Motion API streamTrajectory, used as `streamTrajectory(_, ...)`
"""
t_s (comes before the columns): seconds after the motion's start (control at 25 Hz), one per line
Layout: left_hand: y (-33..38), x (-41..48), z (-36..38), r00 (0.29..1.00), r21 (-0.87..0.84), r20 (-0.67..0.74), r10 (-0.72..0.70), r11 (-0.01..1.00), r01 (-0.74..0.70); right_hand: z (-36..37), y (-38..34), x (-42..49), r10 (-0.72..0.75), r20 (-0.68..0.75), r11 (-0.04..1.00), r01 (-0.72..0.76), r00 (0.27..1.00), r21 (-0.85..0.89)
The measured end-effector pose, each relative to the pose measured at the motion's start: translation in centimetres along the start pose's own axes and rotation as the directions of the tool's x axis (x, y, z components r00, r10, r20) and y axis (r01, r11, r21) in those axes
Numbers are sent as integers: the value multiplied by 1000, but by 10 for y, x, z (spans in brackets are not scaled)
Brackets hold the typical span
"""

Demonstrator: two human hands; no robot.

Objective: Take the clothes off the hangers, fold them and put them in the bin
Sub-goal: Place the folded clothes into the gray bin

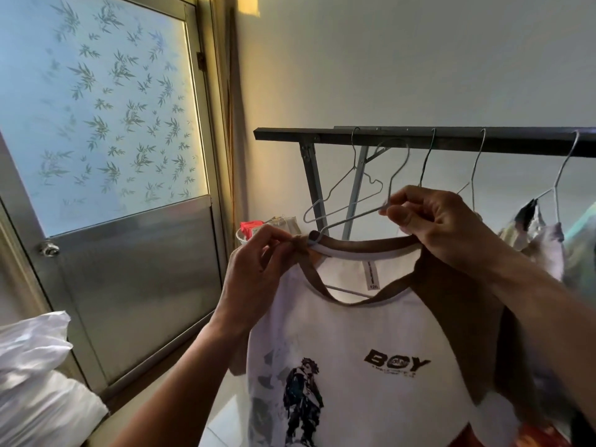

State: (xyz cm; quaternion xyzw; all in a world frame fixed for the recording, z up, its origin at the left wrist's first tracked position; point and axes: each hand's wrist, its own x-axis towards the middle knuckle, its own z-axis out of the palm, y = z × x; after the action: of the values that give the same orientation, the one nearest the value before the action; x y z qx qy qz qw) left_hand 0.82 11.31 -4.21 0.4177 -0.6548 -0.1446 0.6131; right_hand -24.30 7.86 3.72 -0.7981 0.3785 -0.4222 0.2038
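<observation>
Both hands are working mid-frame: my left hand (258, 269) is pinching the brown collar of the white shirt (371, 333), my right hand (442, 227) is pinching its wire hanger (354, 219), the shirt hanging lower centre, below the rail (419, 141).

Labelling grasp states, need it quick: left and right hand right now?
Left hand: closed, pinching the shirt collar.
Right hand: closed, pinching the wire hanger at its neck.

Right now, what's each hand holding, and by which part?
Left hand pinches the T-shirt by its brown collar, beside the shoulder; right hand pinches the wire hanger at the base of its hook.
</observation>
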Motion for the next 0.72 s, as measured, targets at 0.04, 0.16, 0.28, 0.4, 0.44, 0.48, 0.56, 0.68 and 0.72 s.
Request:
streamTrajectory(0.04,2,0,-2,1000,20,-2,3,1000,-3,3,-1,-1,-13,-7,999,13,1000,32)
streamTrajectory(0.16,9,0,-15,998,196,-20,55,979,-51,9,0,-3,6,14,983,-9,1000,182)
streamTrajectory(0.28,14,2,-26,993,355,-21,114,930,-99,12,1,-4,2,64,972,-17,998,233)
streamTrajectory(0.4,16,2,-33,994,293,-70,83,954,-59,10,-2,-4,-21,67,981,8,998,192)
streamTrajectory(0.44,17,2,-34,994,257,-93,61,966,-36,8,-2,-4,-23,58,984,12,998,179)
streamTrajectory(0.48,17,1,-37,993,241,-111,42,970,-14,6,-2,-4,-24,45,985,16,999,170)
streamTrajectory(0.56,13,0,-39,992,230,-122,-19,972,47,2,-1,-4,-21,14,988,19,1000,151)
streamTrajectory(0.68,5,0,-41,987,350,-156,-38,932,91,-1,2,-1,23,-99,976,-1,995,216)
streamTrajectory(0.72,4,-1,-40,986,370,-162,-37,924,95,-2,3,0,72,-157,956,-24,985,291)
